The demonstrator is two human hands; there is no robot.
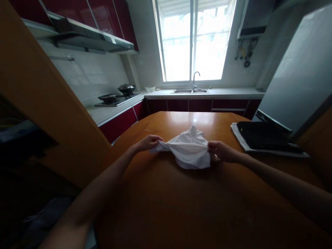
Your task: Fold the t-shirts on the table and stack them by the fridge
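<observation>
A crumpled white garment (190, 148), perhaps a shirt, lies bunched near the middle of the wooden table (166, 200). My left hand (149, 142) pinches its left edge, and the cloth is drawn taut from there. On the other side my right hand (223, 150) grips the garment's right edge, fingers closed on the fabric. Folds rise to a small peak at the back of the cloth. Its front edge hangs in a loose curve between my hands. The exact cut of the garment is hidden by the folds.
A folded stack with black cloth (267, 135) over white lies at the table's right, beside the fridge (293, 65). Beyond the table run a counter with a sink (190, 91) and a stove (119, 99) bearing two pans. A wooden panel (52, 93) stands at left.
</observation>
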